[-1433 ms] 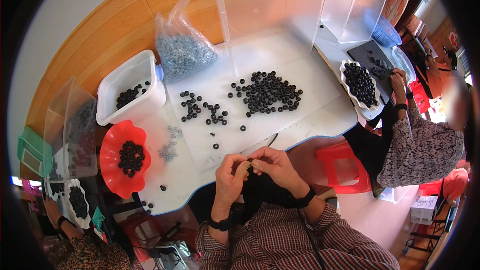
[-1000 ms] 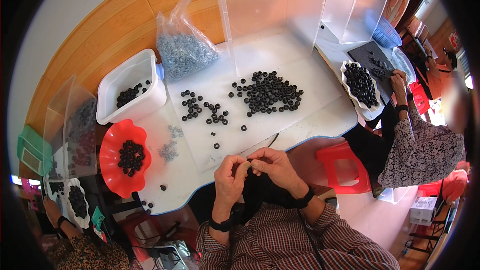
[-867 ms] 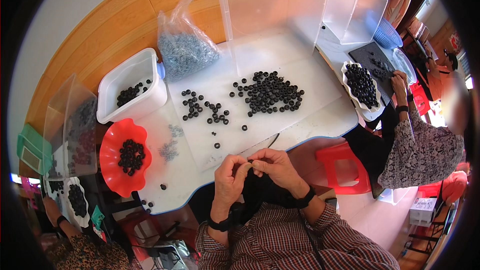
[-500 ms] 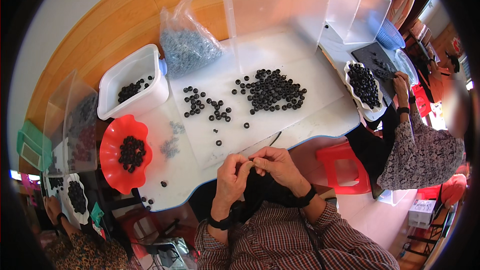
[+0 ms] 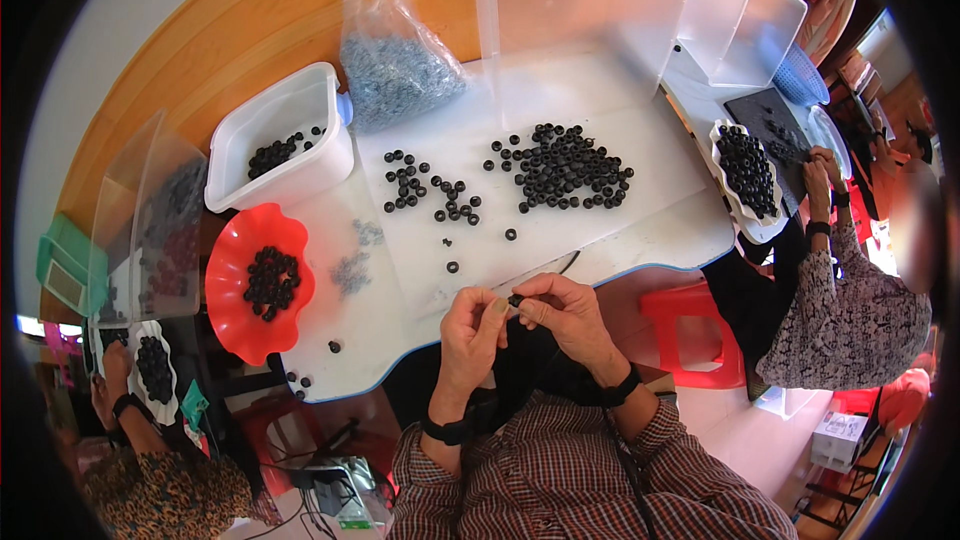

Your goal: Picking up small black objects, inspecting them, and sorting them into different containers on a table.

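Observation:
Just past the table's near edge, my left hand (image 5: 470, 340) and my right hand (image 5: 572, 322) meet with fingertips almost touching. My right thumb and forefinger pinch a small black ring-shaped part (image 5: 515, 300). The fingers of my left hand are pressed together beside it; whatever they hold is too small to make out. Beyond my hands, a large pile of black ring parts (image 5: 572, 172) lies on a white sheet (image 5: 620, 232). A looser group of black rings (image 5: 458, 202) is left of it, and a lone ring (image 5: 452, 267) lies nearer to me.
On the left stand a red scalloped bowl (image 5: 228, 290) and a white tub (image 5: 322, 162), both with black parts. Small clear pieces (image 5: 350, 273) are scattered beside the bowl. A plastic bag (image 5: 400, 80) of bluish pieces stands behind. People work at left and right (image 5: 840, 310).
My hands have shifted slightly, and the black part now shows between my fingertips. The whole view has moved a little. The person at the left has both hands near the white dish.

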`<state>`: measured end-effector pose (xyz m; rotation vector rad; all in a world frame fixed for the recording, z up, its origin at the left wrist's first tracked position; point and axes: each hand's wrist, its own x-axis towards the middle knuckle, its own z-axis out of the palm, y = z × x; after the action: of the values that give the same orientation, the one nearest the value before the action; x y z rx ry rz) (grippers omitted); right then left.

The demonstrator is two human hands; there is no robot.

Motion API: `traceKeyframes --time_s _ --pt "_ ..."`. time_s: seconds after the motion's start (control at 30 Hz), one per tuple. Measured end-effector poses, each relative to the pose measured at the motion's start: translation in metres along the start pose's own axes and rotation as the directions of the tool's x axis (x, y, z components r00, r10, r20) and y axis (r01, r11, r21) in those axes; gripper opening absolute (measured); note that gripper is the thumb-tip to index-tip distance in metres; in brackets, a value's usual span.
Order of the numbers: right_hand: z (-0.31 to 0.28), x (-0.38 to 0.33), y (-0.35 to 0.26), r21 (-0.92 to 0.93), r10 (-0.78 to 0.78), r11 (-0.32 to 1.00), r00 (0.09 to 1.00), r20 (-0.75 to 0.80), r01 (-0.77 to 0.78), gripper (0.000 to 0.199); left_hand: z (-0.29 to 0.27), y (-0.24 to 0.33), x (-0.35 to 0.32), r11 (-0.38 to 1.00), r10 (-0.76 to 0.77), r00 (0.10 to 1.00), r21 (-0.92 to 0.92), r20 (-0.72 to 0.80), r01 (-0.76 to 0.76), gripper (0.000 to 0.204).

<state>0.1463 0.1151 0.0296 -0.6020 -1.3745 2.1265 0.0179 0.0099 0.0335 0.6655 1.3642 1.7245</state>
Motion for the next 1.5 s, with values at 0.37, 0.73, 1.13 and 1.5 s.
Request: traceKeyframes --time_s 0.37,0.73,1.13,1.5 --pt "0.009 0.004 0.003 -0.203 -0.072 0.977 0.997 -0.01 0.069 0.02 -0.009 0.003 0.001 0.992 0.041 0.985 0.122 -0.168 -0.021 0.008" --pt "0.018 0.007 0.006 -0.376 -0.089 0.923 0.996 -0.002 0.081 0.02 -0.042 0.015 0.025 0.539 0.517 0.848 0.815 -0.121 -0.212 0.013" --pt "0.022 0.007 0.0 -0.219 0.023 0.975 1.0 -0.009 -0.025 0.018 -0.049 0.016 0.02 0.631 0.525 0.814 0.756 -0.25 -0.174 0.019" --pt "0.034 0.004 0.002 -0.062 0.1 0.993 0.993 0.068 -0.096 0.016 -0.029 0.013 -0.02 0.947 0.239 0.971 0.226 -0.028 -0.227 0.02"
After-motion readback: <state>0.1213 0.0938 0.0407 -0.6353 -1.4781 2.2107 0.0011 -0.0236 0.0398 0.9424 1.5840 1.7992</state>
